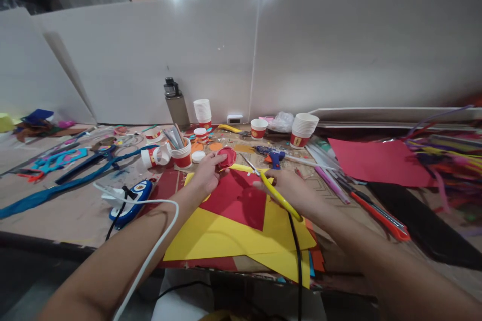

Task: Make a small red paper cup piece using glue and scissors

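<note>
Between the fingers of my left hand (209, 173) is a small round red piece (227, 158), perhaps paper or a cup's base. My right hand (288, 186) grips yellow-handled scissors (280, 197), their metal blades parted and pointing up-left toward the red piece, apart from it. Beneath both hands lies a sheet of red paper (244, 200) on top of yellow paper sheets (211, 238). A white cable crosses in front of my left forearm, and a black cable hangs below the scissors.
Paper cups (300, 130) stand stacked at the back, near a blue glue gun (276, 158) and a dark bottle (176, 105). A blue-and-white power strip (131, 203) sits left. On the right lie a red utility knife (384, 216), red paper (380, 163) and pipe cleaners.
</note>
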Demonstrator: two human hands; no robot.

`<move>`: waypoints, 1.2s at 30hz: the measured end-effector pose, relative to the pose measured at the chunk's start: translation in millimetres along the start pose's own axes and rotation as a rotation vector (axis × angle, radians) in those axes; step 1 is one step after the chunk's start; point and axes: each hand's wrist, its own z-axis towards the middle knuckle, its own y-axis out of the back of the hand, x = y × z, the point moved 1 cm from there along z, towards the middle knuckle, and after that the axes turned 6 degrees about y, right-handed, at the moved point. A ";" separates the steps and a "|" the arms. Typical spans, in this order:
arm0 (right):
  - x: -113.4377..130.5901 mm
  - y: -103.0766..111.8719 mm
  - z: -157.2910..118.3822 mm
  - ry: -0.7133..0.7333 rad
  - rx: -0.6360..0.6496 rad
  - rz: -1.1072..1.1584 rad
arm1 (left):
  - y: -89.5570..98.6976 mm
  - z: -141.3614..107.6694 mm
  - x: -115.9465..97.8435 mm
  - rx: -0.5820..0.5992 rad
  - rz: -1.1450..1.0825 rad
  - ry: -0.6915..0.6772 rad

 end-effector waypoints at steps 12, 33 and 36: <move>-8.5 -25.8 -18.4 0.233 -0.074 -0.373 | 12.0 10.7 2.8 0.083 0.513 -0.467; -11.2 2.2 -16.7 0.605 0.152 -0.142 | 18.8 19.4 -0.6 0.114 0.890 -0.342; -12.8 0.8 -13.4 0.580 0.042 -0.115 | 16.5 14.8 -2.5 0.120 1.015 -0.431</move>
